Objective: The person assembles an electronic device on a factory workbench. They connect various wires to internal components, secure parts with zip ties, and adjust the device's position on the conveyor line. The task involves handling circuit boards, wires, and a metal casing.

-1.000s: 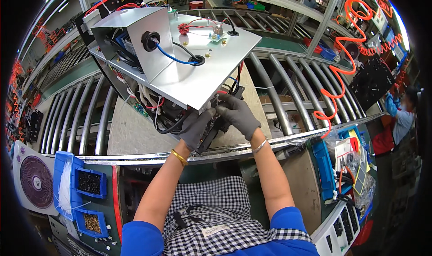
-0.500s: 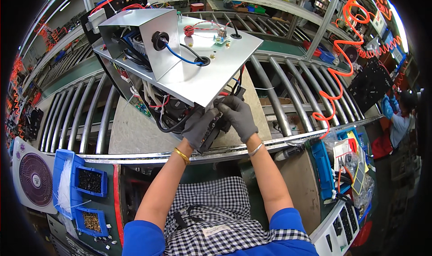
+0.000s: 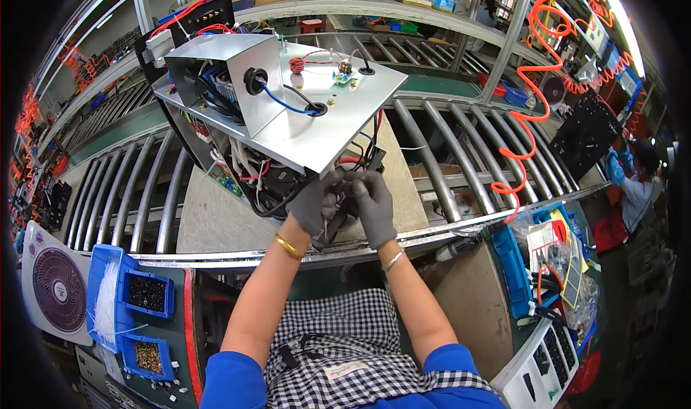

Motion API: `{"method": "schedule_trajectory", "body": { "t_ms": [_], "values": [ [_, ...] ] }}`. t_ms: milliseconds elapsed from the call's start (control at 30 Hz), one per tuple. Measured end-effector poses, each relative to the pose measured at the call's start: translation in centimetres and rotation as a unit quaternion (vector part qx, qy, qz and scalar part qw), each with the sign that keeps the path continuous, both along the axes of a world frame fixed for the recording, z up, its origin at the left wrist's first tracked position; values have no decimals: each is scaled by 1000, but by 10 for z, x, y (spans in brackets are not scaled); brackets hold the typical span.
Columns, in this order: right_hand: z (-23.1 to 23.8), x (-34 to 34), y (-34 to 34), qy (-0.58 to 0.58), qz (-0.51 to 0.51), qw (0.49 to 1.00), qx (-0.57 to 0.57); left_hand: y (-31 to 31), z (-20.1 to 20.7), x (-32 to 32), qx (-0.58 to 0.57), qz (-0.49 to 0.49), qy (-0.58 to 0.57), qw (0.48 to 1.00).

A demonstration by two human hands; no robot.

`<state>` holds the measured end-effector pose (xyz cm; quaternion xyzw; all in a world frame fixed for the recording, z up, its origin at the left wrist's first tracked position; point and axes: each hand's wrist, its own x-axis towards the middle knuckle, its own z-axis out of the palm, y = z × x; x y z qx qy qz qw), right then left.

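A silver sheet-metal chassis point(image 3: 295, 132) with a raised box-shaped cover point(image 3: 237, 67) stands on a board in front of me, wires and dark parts packed below its top plate. Just under its near corner, my left hand point(image 3: 313, 202), in a grey glove, is closed with fingers bent inward. Beside it my right hand point(image 3: 373, 209), gloved alike, pinches with thumb and fingers close to the left fingertips. What the fingertips hold is too small and dark to tell. Between and below the hands hangs a black part point(image 3: 338, 230). A blue cable point(image 3: 288, 104) runs across the plate through black grommets.
Metal rollers point(image 3: 432, 164) flank the board point(image 3: 216, 218). Blue bins of black screws point(image 3: 147, 292) and brass-coloured fasteners point(image 3: 148, 355) sit left, near a fan point(image 3: 57, 287). Right are a power tool point(image 3: 461, 247), a blue crate point(image 3: 509, 272) and a coiled orange hose point(image 3: 533, 132). A co-worker point(image 3: 640, 186) stands far right.
My right hand has turned and its fingers have curled in closer to my left hand. The black part between the hands has shifted slightly. The whole view has moved a little.
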<state>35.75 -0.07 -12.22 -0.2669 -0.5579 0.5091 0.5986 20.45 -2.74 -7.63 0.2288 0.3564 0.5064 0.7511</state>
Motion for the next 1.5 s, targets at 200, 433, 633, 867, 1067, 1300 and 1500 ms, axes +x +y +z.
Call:
{"method": "schedule_trajectory", "body": {
  "t_ms": [200,433,633,867,1067,1300,1500],
  "values": [
    [24,2,14,36,90,983,-159,3,-16,17,13,155,-80,985],
    [10,9,14,29,115,982,-144,8,-28,28,20,227,-67,971],
    [1,7,12,-33,85,993,-80,5,-27,29,-14,230,-54,972],
    [-2,2,15,-89,39,994,-51,-9,-7,36,32,206,-19,978],
    [1,22,-38,-162,-8,980,-112,-26,-6,21,28,149,27,988],
    [-12,29,-116,-228,219,918,-239,-58,-10,32,26,257,72,963],
    [-3,53,-113,-205,257,909,-257,-104,17,21,64,211,180,959]
  ]
}}
